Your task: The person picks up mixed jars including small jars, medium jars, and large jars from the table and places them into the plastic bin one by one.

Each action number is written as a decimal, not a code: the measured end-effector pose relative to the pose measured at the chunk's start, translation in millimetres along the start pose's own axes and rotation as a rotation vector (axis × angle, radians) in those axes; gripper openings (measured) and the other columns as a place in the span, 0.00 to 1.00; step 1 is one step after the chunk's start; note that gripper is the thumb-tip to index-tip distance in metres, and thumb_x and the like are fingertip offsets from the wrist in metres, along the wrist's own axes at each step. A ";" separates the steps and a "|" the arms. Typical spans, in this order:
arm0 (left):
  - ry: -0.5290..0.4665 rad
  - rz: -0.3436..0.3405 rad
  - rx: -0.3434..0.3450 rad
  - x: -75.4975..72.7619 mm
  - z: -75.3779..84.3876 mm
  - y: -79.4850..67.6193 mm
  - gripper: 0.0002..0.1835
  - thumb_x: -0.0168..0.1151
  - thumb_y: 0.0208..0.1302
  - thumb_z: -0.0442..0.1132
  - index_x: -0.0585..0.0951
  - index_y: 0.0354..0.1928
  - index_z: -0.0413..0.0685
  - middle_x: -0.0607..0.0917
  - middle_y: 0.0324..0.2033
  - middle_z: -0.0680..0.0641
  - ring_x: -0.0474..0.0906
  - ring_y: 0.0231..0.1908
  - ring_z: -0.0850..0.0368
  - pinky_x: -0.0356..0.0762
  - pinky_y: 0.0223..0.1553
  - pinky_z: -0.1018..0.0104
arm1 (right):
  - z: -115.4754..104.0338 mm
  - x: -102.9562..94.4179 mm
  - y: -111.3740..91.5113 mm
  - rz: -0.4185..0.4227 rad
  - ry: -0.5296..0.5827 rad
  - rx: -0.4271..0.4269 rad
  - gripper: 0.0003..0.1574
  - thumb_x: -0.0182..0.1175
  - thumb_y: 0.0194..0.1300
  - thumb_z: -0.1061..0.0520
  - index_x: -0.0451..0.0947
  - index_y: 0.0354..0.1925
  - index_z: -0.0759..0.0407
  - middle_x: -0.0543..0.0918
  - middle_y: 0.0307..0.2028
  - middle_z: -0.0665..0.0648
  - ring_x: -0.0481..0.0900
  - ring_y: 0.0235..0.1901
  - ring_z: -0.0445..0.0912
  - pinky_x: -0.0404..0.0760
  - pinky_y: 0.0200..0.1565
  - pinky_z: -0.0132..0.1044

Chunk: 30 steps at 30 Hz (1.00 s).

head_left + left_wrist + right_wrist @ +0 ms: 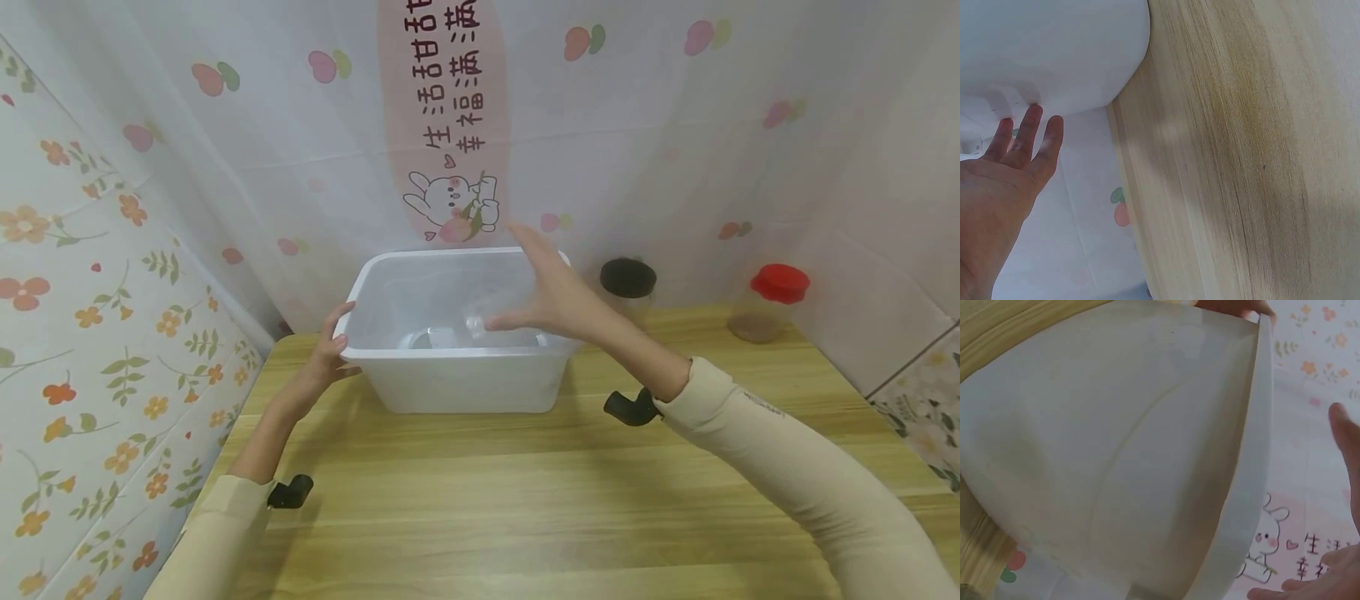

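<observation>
A white rectangular plastic tub [465,383] stands upright on the table. At its left end my left hand [322,367] grips the rim, with digits over the edge and others under it. In the left wrist view three fingers [1027,134] of that hand reach to the tub's outer wall. Above the tub's right side my right hand [558,296] is blurred, its thumb and fingers spread apart. Close to that thumb, a small clear, shiny thing [474,323] shows blurred against the tub's inside; its kind is unclear. Flat pale shapes [431,337] show low inside the tub.
Behind the tub on the right stands a jar with a black lid [628,277]. Farther right is a clear jar with a red lid [780,283]. The wood-grain table [465,500] meets a printed curtain [300,167] at the back and a flowered one [97,333] at left.
</observation>
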<state>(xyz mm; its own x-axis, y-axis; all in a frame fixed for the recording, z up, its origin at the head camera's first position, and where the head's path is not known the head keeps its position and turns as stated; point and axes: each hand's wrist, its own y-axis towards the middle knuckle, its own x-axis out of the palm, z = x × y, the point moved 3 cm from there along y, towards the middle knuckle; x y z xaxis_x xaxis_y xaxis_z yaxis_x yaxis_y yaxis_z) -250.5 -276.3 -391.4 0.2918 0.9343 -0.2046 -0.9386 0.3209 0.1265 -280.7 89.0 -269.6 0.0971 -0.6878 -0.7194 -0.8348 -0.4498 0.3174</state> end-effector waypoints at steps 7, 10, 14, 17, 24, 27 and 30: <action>-0.011 0.011 -0.005 1.5 2.1 0.8 0.34 0.38 0.75 0.57 0.43 0.78 0.67 0.52 0.71 0.39 0.60 0.64 0.28 0.55 0.62 0.24 | 22.9 -19.9 -12.5 0.002 0.154 0.040 0.80 0.82 0.43 0.35 0.41 0.81 0.35 0.46 0.79 0.46 0.50 0.74 0.48 0.53 0.69 0.61; -0.008 0.013 -0.006 1.3 1.3 1.1 0.34 0.38 0.75 0.57 0.43 0.78 0.67 0.52 0.71 0.38 0.60 0.63 0.28 0.55 0.62 0.24 | 31.3 -29.3 -16.9 0.022 0.149 0.024 0.77 0.83 0.45 0.39 0.44 0.80 0.35 0.56 0.76 0.52 0.61 0.69 0.53 0.60 0.66 0.63; -0.014 0.014 -0.007 0.9 0.1 1.5 0.33 0.38 0.75 0.57 0.44 0.78 0.67 0.53 0.70 0.37 0.61 0.63 0.28 0.55 0.62 0.25 | 44.3 -39.5 -24.7 0.052 0.109 0.025 0.75 0.83 0.48 0.44 0.45 0.81 0.37 0.57 0.75 0.53 0.59 0.70 0.54 0.58 0.67 0.64; -0.011 0.011 -0.003 0.6 -0.7 1.3 0.34 0.38 0.75 0.57 0.44 0.78 0.68 0.53 0.70 0.37 0.60 0.63 0.29 0.55 0.61 0.25 | 56.0 -46.7 -32.7 0.075 0.103 0.068 0.74 0.82 0.50 0.45 0.44 0.81 0.38 0.53 0.77 0.52 0.54 0.73 0.55 0.56 0.68 0.63; 0.016 -0.010 0.027 -0.3 -1.8 -0.3 0.34 0.36 0.76 0.57 0.42 0.79 0.68 0.50 0.72 0.39 0.59 0.64 0.28 0.57 0.60 0.24 | 83.4 -63.9 -53.0 0.144 0.167 0.105 0.66 0.78 0.56 0.51 0.49 0.81 0.46 0.52 0.78 0.54 0.56 0.73 0.59 0.60 0.67 0.62; 0.017 -0.008 0.026 -0.2 -1.4 -0.6 0.33 0.36 0.76 0.56 0.42 0.79 0.68 0.50 0.72 0.38 0.59 0.64 0.28 0.57 0.60 0.24 | 92.9 -71.3 -60.0 0.177 0.209 0.109 0.63 0.77 0.57 0.55 0.52 0.80 0.48 0.54 0.78 0.53 0.57 0.73 0.59 0.60 0.68 0.61; 0.018 0.000 0.020 0.0 -1.2 -0.4 0.33 0.36 0.76 0.56 0.42 0.79 0.68 0.50 0.72 0.39 0.59 0.64 0.29 0.57 0.60 0.24 | 102.1 -78.2 -66.6 0.214 0.227 0.140 0.58 0.76 0.59 0.55 0.56 0.79 0.50 0.57 0.77 0.54 0.60 0.71 0.61 0.62 0.66 0.63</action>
<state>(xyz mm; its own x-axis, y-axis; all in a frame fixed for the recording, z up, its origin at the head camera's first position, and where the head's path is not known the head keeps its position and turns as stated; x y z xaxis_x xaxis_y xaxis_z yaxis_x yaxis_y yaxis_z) -250.4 -276.6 -392.5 0.2885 0.9314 -0.2220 -0.9347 0.3242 0.1456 -288.0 230.9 -297.5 0.0168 -0.8743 -0.4851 -0.9141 -0.2100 0.3468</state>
